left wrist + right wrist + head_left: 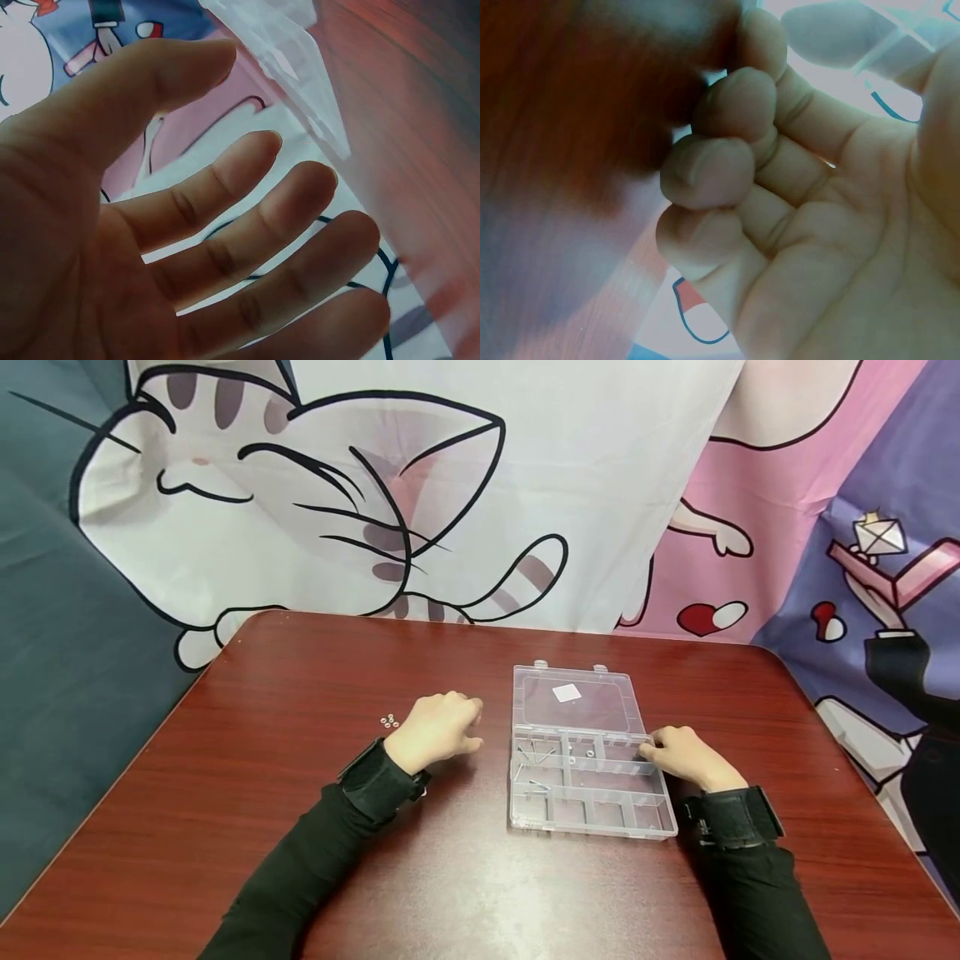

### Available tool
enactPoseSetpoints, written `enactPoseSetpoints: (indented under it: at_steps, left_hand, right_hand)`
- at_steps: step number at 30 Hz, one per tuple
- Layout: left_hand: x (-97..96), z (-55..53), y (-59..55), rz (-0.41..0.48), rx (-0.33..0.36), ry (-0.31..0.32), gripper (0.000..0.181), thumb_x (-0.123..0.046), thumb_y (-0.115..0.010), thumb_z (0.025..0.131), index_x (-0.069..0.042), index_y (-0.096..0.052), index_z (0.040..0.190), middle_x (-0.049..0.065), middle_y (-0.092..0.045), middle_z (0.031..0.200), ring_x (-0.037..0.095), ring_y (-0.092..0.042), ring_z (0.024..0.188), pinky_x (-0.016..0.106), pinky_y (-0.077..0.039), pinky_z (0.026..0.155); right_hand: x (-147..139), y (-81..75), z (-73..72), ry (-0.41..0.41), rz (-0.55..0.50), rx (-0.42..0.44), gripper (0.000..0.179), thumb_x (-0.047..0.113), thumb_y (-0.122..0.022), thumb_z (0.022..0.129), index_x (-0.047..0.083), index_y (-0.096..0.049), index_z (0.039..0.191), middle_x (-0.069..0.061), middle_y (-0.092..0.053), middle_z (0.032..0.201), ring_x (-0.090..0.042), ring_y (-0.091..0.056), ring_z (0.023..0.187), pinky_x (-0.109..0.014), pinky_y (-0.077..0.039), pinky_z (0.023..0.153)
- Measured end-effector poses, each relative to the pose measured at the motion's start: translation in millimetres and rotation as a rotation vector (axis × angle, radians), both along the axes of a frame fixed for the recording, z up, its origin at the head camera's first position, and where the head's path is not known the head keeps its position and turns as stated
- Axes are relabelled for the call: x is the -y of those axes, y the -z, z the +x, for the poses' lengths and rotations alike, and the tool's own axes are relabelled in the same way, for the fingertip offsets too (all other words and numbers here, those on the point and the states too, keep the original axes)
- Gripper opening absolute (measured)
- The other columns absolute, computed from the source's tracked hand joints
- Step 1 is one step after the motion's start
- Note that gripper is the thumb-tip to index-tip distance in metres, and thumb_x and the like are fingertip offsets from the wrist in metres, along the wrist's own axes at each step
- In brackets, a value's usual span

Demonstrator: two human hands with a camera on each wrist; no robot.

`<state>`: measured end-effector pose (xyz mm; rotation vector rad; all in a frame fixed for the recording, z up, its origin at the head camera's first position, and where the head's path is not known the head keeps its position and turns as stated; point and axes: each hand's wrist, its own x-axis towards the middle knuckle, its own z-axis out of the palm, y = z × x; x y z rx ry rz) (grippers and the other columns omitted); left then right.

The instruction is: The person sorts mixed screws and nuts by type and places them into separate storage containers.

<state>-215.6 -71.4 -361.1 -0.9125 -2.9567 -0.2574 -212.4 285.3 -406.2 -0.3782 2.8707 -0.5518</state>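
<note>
Clear plastic makes up the box that lies right of the middle of the table, its lid laid back flat on the far side with a white label on it. I have my right hand at the box's right edge, toward the hinge end; its fingers are curled, and the thumb and forefinger meet the rim there. Whether they pinch the wall or only touch it, I cannot tell.

My left hand is well apart from the box, to its left, above the table. Its grip is wide: the thumb stands away from the loosely bent fingers, and the palm shows bare in the wrist view, holding nothing. Just left of it, four small pale rings sit close together on the red-brown wood.

Dividers split the box into compartments. On its left side lie thin metal pieces, some tilted; toward the far middle are a few small round pieces. I wear a black cuff on the left wrist and another on the right, both over dark sleeves. Beyond the far edge hangs a cloth printed with a cartoon cat.
</note>
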Motion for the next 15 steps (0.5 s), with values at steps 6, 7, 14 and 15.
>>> enactPoseSetpoints:
  at_steps: [6,7,14,15]
  left_hand:
    - [14.9,0.3,1.0,-0.007,0.02,-0.067,0.024,-0.028,-0.071,0.074,-0.01,-0.059,0.085,-0.002,-0.054,0.072,0.019,-0.053,0.058,0.033,-0.041,0.047]
    - [17.4,0.3,1.6,-0.01,0.024,-0.077,0.025,-0.029,-0.071,0.074,-0.009,-0.06,0.086,-0.002,-0.055,0.073,0.019,-0.053,0.058,0.034,-0.041,0.047]
    - [36.7,0.4,7.2,0.013,0.042,-0.141,0.027,-0.029,-0.071,0.073,-0.009,-0.06,0.087,-0.001,-0.056,0.073,0.02,-0.054,0.059,0.035,-0.042,0.049]
    - [39.7,0.5,7.9,0.013,0.043,-0.151,0.026,-0.029,-0.071,0.073,-0.009,-0.061,0.086,-0.001,-0.056,0.073,0.02,-0.054,0.059,0.035,-0.042,0.05]
  right_hand:
    - [-0.7,0.8,-0.1,-0.005,0.009,-0.009,0.025,0.017,-0.051,0.085,0.01,-0.053,0.062,0.003,-0.04,0.059,-0.014,-0.039,0.057,-0.03,-0.031,0.054]
    - [-0.8,1.1,-0.3,-0.007,0.009,-0.01,0.025,0.017,-0.051,0.085,0.01,-0.053,0.062,0.003,-0.04,0.059,-0.014,-0.039,0.057,-0.03,-0.031,0.054]
    - [-1.5,1.9,-0.7,-0.004,0.006,-0.007,0.026,0.018,-0.051,0.086,0.01,-0.052,0.062,0.002,-0.039,0.059,-0.014,-0.038,0.056,-0.03,-0.03,0.055]
    - [-1.6,2.1,-0.8,-0.004,0.005,-0.006,0.026,0.017,-0.051,0.086,0.01,-0.051,0.061,0.002,-0.039,0.058,-0.014,-0.038,0.056,-0.03,-0.03,0.054]
